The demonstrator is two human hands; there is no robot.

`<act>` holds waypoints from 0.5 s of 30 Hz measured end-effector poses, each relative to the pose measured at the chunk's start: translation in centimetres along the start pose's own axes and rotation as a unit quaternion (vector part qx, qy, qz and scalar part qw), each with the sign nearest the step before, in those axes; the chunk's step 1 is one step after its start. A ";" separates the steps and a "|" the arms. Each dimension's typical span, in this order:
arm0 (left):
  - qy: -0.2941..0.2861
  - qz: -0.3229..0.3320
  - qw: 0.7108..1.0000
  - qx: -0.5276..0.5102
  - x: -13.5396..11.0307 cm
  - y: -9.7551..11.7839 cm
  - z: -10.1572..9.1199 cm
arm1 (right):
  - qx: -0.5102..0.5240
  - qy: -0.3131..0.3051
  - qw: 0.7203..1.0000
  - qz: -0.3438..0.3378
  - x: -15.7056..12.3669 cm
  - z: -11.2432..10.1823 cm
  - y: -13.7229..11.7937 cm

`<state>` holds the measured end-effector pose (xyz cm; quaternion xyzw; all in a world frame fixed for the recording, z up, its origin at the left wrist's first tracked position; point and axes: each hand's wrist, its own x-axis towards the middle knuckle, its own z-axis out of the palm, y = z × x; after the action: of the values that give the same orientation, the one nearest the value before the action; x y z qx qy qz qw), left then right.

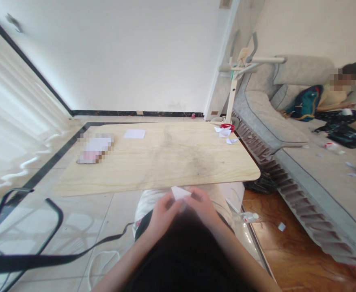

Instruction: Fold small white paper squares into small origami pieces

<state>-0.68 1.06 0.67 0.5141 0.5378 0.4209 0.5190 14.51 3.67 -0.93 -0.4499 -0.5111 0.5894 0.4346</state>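
Note:
Between my two hands is a small piece of folded white paper (180, 193) with a pointed top, held over my lap just short of the table's near edge. My left hand (166, 206) pinches its left side, fingers closed. On the right side, my right hand (199, 201) grips it with thumb and fingers. Its lower part is partly hidden by the hands. Several folded white paper shapes (225, 132) lie at the table's far right corner, by a red object (228, 127). A flat white sheet (134, 134) rests near the far edge.
The light wooden table (153, 170) spans the view ahead. A blurred-out stack (95, 149) lies on its left. To the right stand a grey sofa (266, 117), where a person sits, and a white metal frame (233, 93). A plastic bottle (250, 217) is low on the right.

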 end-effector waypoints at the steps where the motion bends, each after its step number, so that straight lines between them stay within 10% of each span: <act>1: 0.006 0.003 1.000 0.002 0.0 0.0 0.0 | -0.007 0.001 1.000 -0.005 0.0 0.0 0.1; 15: 0.001 0.010 1.000 -0.009 0.2 -0.7 -0.2 | -0.009 0.008 1.000 -0.004 0.1 -0.2 0.6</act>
<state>-0.90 1.18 -0.08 0.5143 0.5295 0.4316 0.5185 14.62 3.76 -1.59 -0.4565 -0.5147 0.5793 0.4373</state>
